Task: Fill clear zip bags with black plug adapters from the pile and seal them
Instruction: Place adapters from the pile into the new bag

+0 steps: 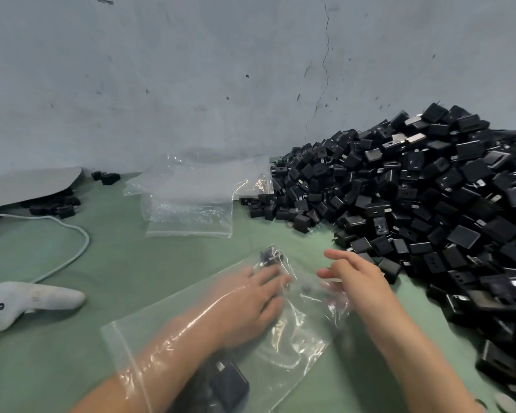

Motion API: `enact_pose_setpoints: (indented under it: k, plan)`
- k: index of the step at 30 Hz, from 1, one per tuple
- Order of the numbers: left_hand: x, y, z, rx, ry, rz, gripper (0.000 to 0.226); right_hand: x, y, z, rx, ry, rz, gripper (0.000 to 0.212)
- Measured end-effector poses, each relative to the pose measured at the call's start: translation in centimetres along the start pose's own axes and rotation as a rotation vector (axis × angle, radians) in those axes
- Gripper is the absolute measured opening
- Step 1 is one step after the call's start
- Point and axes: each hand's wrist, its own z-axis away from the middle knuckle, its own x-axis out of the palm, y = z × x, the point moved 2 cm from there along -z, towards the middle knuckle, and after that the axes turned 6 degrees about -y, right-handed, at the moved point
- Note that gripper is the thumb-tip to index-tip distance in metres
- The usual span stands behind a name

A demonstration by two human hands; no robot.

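Pile (414, 204) right of bags (188, 198)

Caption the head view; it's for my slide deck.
Left hand inside clear zip bag, right hand beside adapter pile.

The desk (116, 263) was plain green. The pile of plug adapters (414, 198) was black, with silver prongs. The zip bags (191, 201) were clear, unprinted. The controller (33, 302) and cable (72, 254) were white. The wall (191, 70) was pale grey-blue, speckled dark.
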Motion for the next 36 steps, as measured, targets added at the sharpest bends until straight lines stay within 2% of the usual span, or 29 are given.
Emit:
enact_pose_setpoints:
  k: [3, 5, 7, 10, 12, 15, 17, 20, 24, 27, 29, 32, 34, 36]
  plan:
    - [-0.1, -0.4, 0.4, 0.018, -0.004, -0.028, 0.054, 0.1, -0.1, -0.1, 0.136, -0.128, -0.472, 0.023]
    - [-0.6, -0.3, 0.9, 0.027, 0.019, 0.055, 0.053, 0.3, 0.2, -0.2, 0.207, -0.183, -0.553, 0.024]
    - [-1.2, 0.1, 1.6, 0.021, 0.024, 0.233, 0.048, 0.8, 0.7, -0.1, 0.244, -0.235, -0.53, 0.023]
    - [-2.0, 1.0, 3.1, -0.047, 0.005, 0.433, 0.04, 1.7, 0.6, -0.2, 0.212, -0.254, -0.464, 0.024]
    - [-2.6, 1.1, 4.6, -0.1, -0.016, 0.446, 0.039, 1.7, 0.3, -0.4, 0.121, -0.127, -0.372, 0.026]
    - [-3.8, 1.3, 7.6, -0.075, 0.011, 0.24, 0.036, 1.2, -0.4, 0.1, -0.148, 0.137, -0.029, 0.028]
    - [-4.3, 1.4, 9.6, -0.069, 0.054, 0.169, 0.033, 1.1, -0.6, 0.7, -0.26, 0.179, 0.069, 0.025]
    - [-4.6, 1.2, 11.6, -0.081, 0.135, 0.214, 0.031, 1.7, -0.5, 1.2, -0.373, 0.163, 0.235, 0.027]
    - [-3.8, 0.6, 12.1, 0.011, 0.038, 0.063, 0.044, 4.3, -0.2, 1.9, -0.525, 0.015, 0.473, 0.032]
    - [-2.8, 0.0, 11.3, -0.001, -0.031, 0.053, 0.049, 5.6, 1.0, 1.9, -0.526, -0.05, 0.616, 0.036]
    - [-2.3, -0.2, 10.1, -0.042, -0.025, 0.206, 0.038, 5.7, 1.7, 1.6, -0.494, -0.075, 0.668, 0.038]
    - [-1.8, -0.4, 8.1, -0.145, 0.14, 0.435, 0.042, 5.7, 2.3, 1.2, -0.486, -0.083, 0.736, 0.039]
    - [-1.4, -0.6, 7.1, -0.188, 0.18, 0.406, 0.047, 5.7, 2.6, 0.9, -0.491, -0.077, 0.756, 0.037]
    - [-1.0, -0.8, 6.2, -0.16, 0.246, 0.308, 0.048, 5.8, 2.7, 0.7, -0.489, -0.077, 0.764, 0.036]
